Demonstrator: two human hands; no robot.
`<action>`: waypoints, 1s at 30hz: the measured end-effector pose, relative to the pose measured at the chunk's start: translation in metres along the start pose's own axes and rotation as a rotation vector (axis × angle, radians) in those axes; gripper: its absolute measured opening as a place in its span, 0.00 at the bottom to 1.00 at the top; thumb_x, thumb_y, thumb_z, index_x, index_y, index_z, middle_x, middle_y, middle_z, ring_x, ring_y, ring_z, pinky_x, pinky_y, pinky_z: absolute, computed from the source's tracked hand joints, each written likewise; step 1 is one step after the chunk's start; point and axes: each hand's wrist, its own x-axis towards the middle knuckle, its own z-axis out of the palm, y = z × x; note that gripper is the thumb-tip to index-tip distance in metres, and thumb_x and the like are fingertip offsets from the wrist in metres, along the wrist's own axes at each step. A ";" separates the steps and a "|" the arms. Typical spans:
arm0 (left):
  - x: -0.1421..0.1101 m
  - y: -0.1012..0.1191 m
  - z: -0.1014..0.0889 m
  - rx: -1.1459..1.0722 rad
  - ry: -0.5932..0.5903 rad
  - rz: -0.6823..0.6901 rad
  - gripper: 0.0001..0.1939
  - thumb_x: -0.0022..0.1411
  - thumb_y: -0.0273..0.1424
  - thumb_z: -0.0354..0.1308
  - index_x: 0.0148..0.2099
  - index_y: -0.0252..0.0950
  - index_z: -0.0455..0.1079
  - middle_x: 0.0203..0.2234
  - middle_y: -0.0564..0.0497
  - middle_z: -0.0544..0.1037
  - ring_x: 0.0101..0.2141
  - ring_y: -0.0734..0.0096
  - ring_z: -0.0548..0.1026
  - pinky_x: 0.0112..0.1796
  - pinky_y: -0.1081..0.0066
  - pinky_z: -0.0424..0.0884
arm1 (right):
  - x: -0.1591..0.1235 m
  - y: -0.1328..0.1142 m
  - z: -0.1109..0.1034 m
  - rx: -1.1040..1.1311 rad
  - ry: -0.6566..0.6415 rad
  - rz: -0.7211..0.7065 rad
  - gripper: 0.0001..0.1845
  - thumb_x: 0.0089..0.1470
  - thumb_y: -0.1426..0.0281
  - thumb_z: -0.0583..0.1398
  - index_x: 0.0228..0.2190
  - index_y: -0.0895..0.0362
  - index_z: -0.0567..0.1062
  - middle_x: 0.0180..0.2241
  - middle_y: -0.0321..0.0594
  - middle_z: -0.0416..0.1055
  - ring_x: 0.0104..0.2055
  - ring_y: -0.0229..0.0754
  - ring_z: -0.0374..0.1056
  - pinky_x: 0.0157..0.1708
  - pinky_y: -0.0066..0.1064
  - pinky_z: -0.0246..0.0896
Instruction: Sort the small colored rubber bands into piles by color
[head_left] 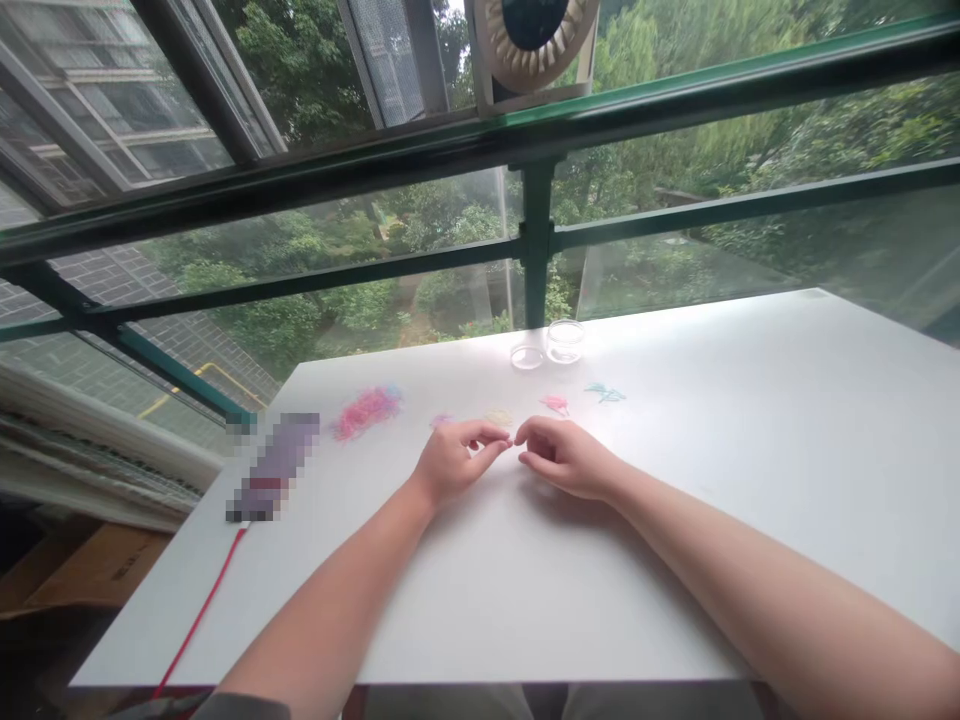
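My left hand (pixel 463 460) is over the white table, thumb and forefinger pinched together. Whatever is in that pinch is too small to make out. Close by on the right is my right hand (pixel 566 458), its fingers bent, with a gap between thumb and forefinger; its fingertips almost meet the left ones. Beyond the hands lie little heaps of thin, band-like pieces: a purple heap (pixel 441 421), a pale yellow heap (pixel 498 418) partly behind my left fingers, a pink heap (pixel 556 404) and a teal heap (pixel 605 393).
A larger mixed pink and purple pile (pixel 367 412) lies left on the white table (pixel 787 450). At the back edge stand a clear round container (pixel 565 342) and a clear lid (pixel 526 357). A blurred-out device (pixel 276 465) with a red cord (pixel 199 613) lies at left.
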 end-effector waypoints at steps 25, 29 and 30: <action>-0.003 0.000 0.001 0.100 -0.120 -0.015 0.06 0.55 0.32 0.58 0.34 0.36 0.73 0.28 0.51 0.79 0.29 0.73 0.76 0.31 0.74 0.67 | 0.000 0.000 0.000 -0.058 0.013 -0.009 0.03 0.52 0.72 0.54 0.27 0.57 0.67 0.20 0.32 0.61 0.22 0.32 0.55 0.22 0.25 0.51; -0.002 0.000 0.001 0.096 -0.102 -0.009 0.07 0.55 0.32 0.58 0.34 0.36 0.73 0.28 0.50 0.79 0.29 0.73 0.76 0.30 0.74 0.67 | 0.000 0.000 0.000 -0.060 -0.005 0.015 0.04 0.52 0.71 0.54 0.28 0.57 0.68 0.21 0.33 0.63 0.23 0.33 0.57 0.24 0.25 0.53; -0.002 0.000 0.001 0.095 -0.107 -0.007 0.06 0.55 0.32 0.57 0.34 0.36 0.74 0.28 0.50 0.79 0.29 0.73 0.75 0.30 0.74 0.67 | 0.000 0.000 0.000 -0.062 -0.008 0.017 0.04 0.52 0.71 0.54 0.28 0.57 0.68 0.21 0.33 0.63 0.23 0.33 0.57 0.24 0.25 0.53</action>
